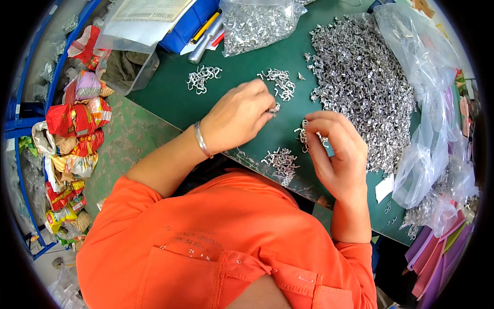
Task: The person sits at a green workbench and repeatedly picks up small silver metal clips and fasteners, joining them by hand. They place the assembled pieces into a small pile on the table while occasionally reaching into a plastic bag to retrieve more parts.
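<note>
My left hand (237, 116), with a silver bangle at its wrist, is closed in a pinch on a small silver metal piece (275, 108) that peeks out past the fingertips. My right hand (338, 149) is curled, thumb and fingers drawn together; whatever sits between the fingertips is too small to make out. Beside its fingers lies a little cluster of curved metal pieces (302, 135). Similar small heaps lie around: hook-shaped pieces (204, 79) at the far left, another group (282, 84) beyond my left hand, and thin pieces (281, 161) near the table's front edge.
A large mound of small silver metal parts (360, 82) covers the right side of the green table (247, 69). Clear plastic bags (427, 118) edge it. At the back are a filled bag (260, 26), a blue bin (190, 23) and pens. Colourful packets (77, 121) fill the left side.
</note>
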`<action>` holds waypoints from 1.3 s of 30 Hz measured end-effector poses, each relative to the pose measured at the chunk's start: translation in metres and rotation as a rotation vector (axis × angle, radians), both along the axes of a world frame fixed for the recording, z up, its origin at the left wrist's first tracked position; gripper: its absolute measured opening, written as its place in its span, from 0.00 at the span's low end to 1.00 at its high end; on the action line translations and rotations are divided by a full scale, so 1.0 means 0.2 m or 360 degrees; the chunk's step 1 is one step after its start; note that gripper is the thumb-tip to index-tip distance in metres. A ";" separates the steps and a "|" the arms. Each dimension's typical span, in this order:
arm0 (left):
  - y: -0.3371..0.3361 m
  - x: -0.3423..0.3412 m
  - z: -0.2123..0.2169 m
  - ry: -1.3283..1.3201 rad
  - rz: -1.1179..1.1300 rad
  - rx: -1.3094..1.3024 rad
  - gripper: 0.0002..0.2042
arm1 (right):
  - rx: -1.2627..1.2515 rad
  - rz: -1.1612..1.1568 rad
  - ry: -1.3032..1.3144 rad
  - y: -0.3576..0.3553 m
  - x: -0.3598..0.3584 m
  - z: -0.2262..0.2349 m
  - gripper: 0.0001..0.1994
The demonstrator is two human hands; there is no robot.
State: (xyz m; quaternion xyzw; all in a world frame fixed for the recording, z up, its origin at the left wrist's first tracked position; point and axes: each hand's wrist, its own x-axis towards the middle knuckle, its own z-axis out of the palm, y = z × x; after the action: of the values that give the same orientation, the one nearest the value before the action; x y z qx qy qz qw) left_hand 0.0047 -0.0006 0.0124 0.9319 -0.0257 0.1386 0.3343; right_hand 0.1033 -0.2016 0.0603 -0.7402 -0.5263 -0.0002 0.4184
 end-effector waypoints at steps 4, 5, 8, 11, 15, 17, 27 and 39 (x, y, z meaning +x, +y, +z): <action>0.02 -0.04 0.03 0.0037 -0.0011 -0.0227 0.03 | 0.0094 -0.0151 0.0094 0.02 0.04 -0.10 0.08; 0.03 -0.04 0.04 0.0032 0.0003 -0.0234 0.03 | 0.0112 -0.0147 0.0084 0.03 0.04 -0.12 0.09; 0.02 -0.03 0.04 0.0017 0.0032 -0.0296 0.04 | 0.0100 -0.0088 0.0114 0.01 0.03 -0.16 0.09; -0.03 -0.04 0.07 0.0072 0.0030 -0.0477 0.04 | 0.0157 -0.0045 0.0207 0.04 -0.02 -0.16 0.10; -0.12 -0.05 0.09 0.0067 -0.0033 -0.0839 0.05 | 0.0191 0.0039 0.0204 0.04 -0.03 -0.18 0.12; -0.13 -0.05 0.08 0.0113 -0.0028 -0.0918 0.07 | 0.0222 0.0066 0.0161 0.05 -0.02 -0.19 0.12; -0.14 -0.06 0.01 0.0315 -0.0123 -0.1495 0.06 | 0.0484 0.0010 0.0735 0.04 -0.05 -0.21 0.10; -0.18 -0.06 0.03 -0.0099 0.0097 -0.1285 0.10 | 0.0495 0.0059 0.0640 0.04 -0.02 -0.22 0.10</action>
State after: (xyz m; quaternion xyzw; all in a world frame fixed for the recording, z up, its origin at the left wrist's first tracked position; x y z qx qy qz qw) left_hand -0.0070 -0.0366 0.0177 0.7214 0.0483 0.1754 0.6682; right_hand 0.0992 -0.1933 0.0162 -0.6424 -0.4396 0.0737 0.6235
